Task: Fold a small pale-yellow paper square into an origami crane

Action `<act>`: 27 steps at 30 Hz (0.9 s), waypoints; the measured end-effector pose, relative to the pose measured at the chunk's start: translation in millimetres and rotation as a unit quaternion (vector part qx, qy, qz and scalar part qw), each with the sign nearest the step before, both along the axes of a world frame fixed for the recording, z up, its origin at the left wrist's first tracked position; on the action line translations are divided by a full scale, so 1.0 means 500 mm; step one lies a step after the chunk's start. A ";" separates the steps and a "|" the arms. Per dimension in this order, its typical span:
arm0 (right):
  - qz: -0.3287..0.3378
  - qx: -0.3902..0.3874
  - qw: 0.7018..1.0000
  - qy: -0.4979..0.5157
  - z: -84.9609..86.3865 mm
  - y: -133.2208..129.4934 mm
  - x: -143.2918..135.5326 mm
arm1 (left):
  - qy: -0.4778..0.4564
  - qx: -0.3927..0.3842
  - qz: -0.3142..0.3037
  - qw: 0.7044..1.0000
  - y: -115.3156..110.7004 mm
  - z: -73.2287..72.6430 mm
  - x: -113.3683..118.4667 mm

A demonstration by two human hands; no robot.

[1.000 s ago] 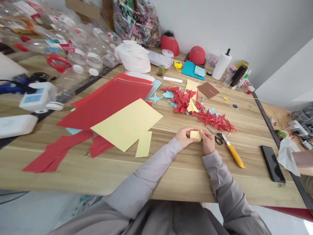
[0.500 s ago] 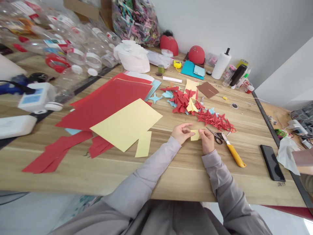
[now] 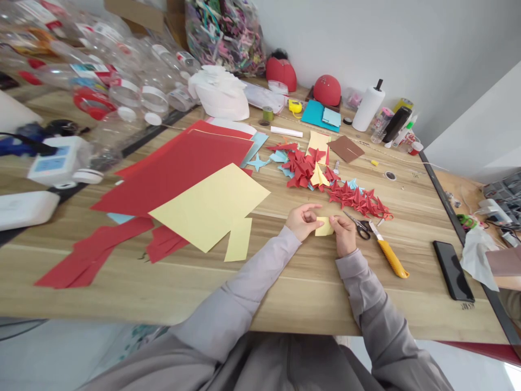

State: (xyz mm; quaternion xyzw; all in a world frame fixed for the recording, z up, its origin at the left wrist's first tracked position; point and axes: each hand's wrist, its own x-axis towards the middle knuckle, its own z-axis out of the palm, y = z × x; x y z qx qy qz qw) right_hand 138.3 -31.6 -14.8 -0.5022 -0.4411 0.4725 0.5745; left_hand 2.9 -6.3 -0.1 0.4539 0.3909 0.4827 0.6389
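Observation:
A small yellow piece of paper (image 3: 324,227) is pinched between my two hands above the wooden table. My left hand (image 3: 302,221) grips its left edge with thumb and fingers, and my right hand (image 3: 344,234) grips its right edge. Just right of my right hand lie black-handled scissors (image 3: 362,229) and a yellow utility knife (image 3: 391,256). Beyond my hands is a pile of red folded paper stars (image 3: 302,169), with a yellow folded piece (image 3: 319,175) on it. To the left rest a large yellow sheet (image 3: 209,209) and a yellow strip (image 3: 239,240).
Large red sheets (image 3: 175,168) and red strips (image 3: 87,258) cover the left side. Several plastic bottles (image 3: 126,92) crowd the back left. A black phone (image 3: 453,270) lies at the right edge. A brown paper square (image 3: 345,148) and a white spray bottle (image 3: 368,108) are farther back.
The small yellow paper shows a slightly larger face and sits a little lower between my fingers. Both hands stay in almost the same place.

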 end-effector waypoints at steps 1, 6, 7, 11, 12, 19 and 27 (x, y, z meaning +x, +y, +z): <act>-0.004 -0.002 1.000 0.002 -0.002 0.000 0.001 | -0.003 -0.002 -0.003 1.000 0.000 0.000 0.000; -0.025 -0.022 0.999 -0.001 -0.008 0.002 0.002 | -0.017 -0.021 -0.002 1.000 0.002 0.001 -0.001; -0.026 -0.024 0.999 0.004 -0.008 0.002 0.002 | -0.020 -0.027 0.001 0.999 0.003 -0.001 -0.001; -0.021 -0.028 0.999 0.041 -0.007 0.004 0.002 | -0.026 -0.038 0.015 0.999 0.008 -0.009 -0.002; -0.016 -0.025 0.998 0.046 -0.007 0.004 0.003 | -0.028 -0.038 0.019 0.999 0.010 -0.011 -0.002; -0.006 -0.005 0.999 0.038 -0.001 0.001 0.002 | -0.041 -0.036 0.018 0.998 0.009 -0.021 0.004; -0.017 0.018 1.000 -0.003 0.005 0.002 -0.002 | -0.041 -0.057 -0.027 0.997 0.002 -0.021 0.013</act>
